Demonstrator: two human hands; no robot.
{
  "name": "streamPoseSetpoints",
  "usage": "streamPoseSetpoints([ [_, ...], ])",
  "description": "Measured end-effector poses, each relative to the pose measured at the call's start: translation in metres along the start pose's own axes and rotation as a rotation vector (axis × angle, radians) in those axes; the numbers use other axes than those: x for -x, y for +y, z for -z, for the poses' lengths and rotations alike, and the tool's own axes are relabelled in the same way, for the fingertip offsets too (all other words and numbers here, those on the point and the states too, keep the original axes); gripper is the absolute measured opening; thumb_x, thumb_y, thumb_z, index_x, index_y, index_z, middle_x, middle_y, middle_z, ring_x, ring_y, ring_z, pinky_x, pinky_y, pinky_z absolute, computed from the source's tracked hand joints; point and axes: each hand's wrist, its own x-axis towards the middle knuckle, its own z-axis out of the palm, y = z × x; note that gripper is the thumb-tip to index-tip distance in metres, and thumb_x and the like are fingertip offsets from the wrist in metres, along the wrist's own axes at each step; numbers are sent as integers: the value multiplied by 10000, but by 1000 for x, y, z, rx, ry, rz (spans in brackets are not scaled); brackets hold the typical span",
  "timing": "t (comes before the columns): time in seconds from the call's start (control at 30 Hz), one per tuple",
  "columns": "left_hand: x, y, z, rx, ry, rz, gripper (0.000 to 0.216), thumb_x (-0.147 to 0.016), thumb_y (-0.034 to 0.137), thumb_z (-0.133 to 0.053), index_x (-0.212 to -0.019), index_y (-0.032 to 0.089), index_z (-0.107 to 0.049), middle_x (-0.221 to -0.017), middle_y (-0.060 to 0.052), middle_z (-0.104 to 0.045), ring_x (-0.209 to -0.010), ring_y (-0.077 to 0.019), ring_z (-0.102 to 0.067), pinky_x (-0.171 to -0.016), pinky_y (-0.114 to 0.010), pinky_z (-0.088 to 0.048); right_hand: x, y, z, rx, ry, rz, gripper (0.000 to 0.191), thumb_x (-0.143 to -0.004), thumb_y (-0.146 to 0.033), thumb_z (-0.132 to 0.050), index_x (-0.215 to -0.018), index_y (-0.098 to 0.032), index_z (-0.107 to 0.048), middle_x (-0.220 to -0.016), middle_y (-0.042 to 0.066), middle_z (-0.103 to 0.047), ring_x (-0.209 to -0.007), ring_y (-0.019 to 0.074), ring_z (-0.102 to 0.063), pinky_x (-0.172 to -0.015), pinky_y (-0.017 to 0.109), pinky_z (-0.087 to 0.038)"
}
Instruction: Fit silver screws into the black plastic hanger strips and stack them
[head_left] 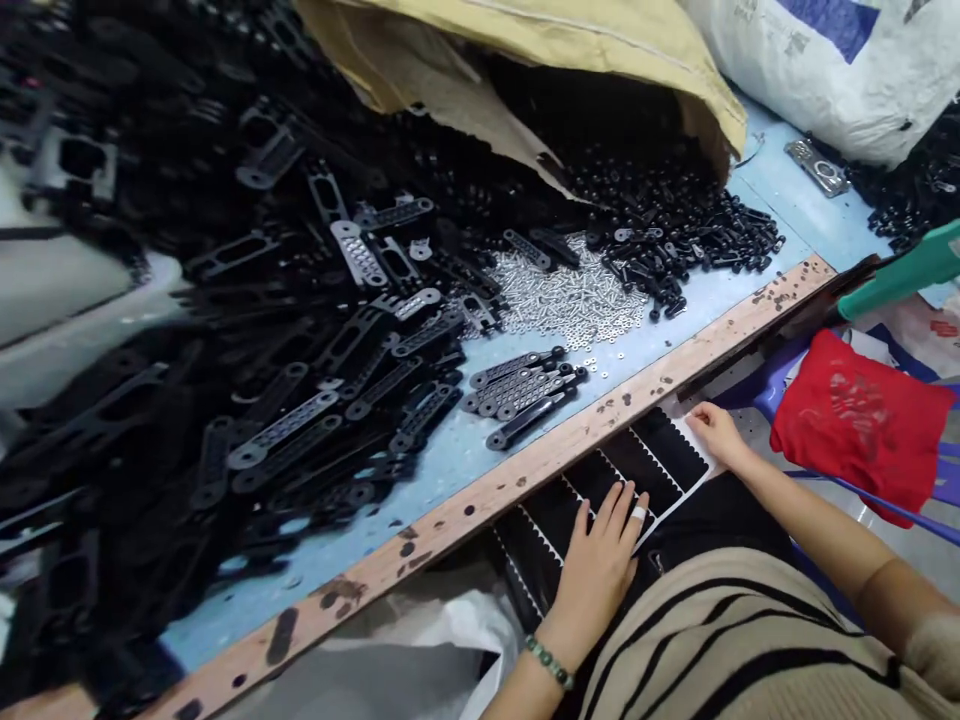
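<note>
- Head view: a panel sheet (628, 462), black sections divided by white scalloped lines, lies over the person's lap, toward 5 o'clock of the frame.
- Right grip (716, 437): fingertips pinching the pale end of the panel sheet, at its 2 o'clock.
- Left grip (596, 560): grasping nothing, laid flat with fingers on the panel sheet at its 6 o'clock; a bracelet (550, 662) circles the wrist.
- Wooden strip (540, 465), dark-spotted, just beside the sheet at 11 o'clock, edging the blue counter (444, 468).
- Beyond it on the counter, at 11 o'clock: a small row of black perforated pieces (517, 390), side by side.
- At 12 o'clock, farther out: a pile of silvery screws (566, 295), with small black parts (675, 240) toward 1 o'clock.
- At 10 o'clock: a large black heap (300, 430) of longer pieces.
- Outermost: a yellow sack (600, 40) at 12 o'clock, a white sack (847, 80) at 1, a red cloth (862, 430) near 3.
</note>
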Motion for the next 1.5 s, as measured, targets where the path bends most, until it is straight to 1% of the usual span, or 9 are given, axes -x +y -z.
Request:
streamPoseSetpoints([
  [0.23,8,9,22,2,290,-230,244,-895,87,-441,-997,144,-655,-1162,-104,-663,-1053,-202,-642,-882,-322,-557,1,-11,36,22,59,105,137,-862,-261,-450,-865,-201,-573,-923,59,-595,-926,196,-547,-873,327,-416],
  [0.4,-3,38,35,71,164,-275,251,-911,128,-426,-938,158,-673,-1084,-86,-692,-920,-190,-681,-788,-310,-593,1,13,61,44,5,70,71,-763,-209,-584,-818,-173,-610,-861,57,-602,-849,201,-572,-858,354,-429],
  [0.53,-28,37,28,195,-11,-229,255,-922,288,-480,-1091,197,-647,-1153,-79,-662,-1047,-212,-637,-885,-357,-562,-17,13,35,-11,-16,83,332,-773,-313,-630,-1066,-158,-605,-1103,107,-608,-1006,216,-569,-909,336,-423],
  [0.77,-75,11,8,118,107,-15,472,-907,270,-504,-1360,157,-430,-1416,-156,-436,-1320,-294,-406,-1047,-488,-414,-31,-4,-23,-138,-60,15,219,-851,-333,-528,-823,-180,-682,-785,73,-703,-807,237,-646,-739,321,-470],
  [1.07,-65,18,25,658,165,164,312,-951,325,-425,-1142,170,-618,-1245,-118,-597,-1188,-238,-541,-1018,-465,-444,-22,5,34,-226,253,-43,477,-931,-481,-247,-762,-164,-561,-611,38,-585,-612,171,-594,-559,266,-466],
  [1.2,-75,34,54,1403,26,352,510,-985,449,-265,-984,169,-691,-1102,-109,-674,-1030,-222,-629,-849,-400,-546,22,-28,49,-142,264,146,344,-856,-513,-476,-917,-186,-565,-841,61,-614,-811,202,-592,-768,353,-485],
  [1.27,-80,37,67,1635,62,400,471,-954,491,-361,-1072,159,-673,-1108,-113,-676,-1003,-233,-636,-860,-398,-535,42,-54,43,30,156,474,394,-782,-474,-623,-1051,-196,-549,-997,96,-599,-944,244,-571,-868,431,-463],
  [1.4,-75,21,91,1558,373,512,399,-857,465,-586,-1110,170,-677,-1187,-108,-644,-1075,-259,-598,-946,-383,-476,55,-101,34,151,-26,679,848,-650,-511,-755,-1327,-193,-357,-1224,158,-472,-1091,305,-505,-930,506,-445],
  [1.5,-59,3,106,1387,448,439,328,-896,429,-534,-1046,199,-714,-1238,-83,-617,-1152,-255,-559,-1022,-383,-422,46,-133,35,29,-99,679,736,-743,-446,-702,-1329,-212,-324,-1175,136,-475,-957,245,-539,-838,435,-500],
])
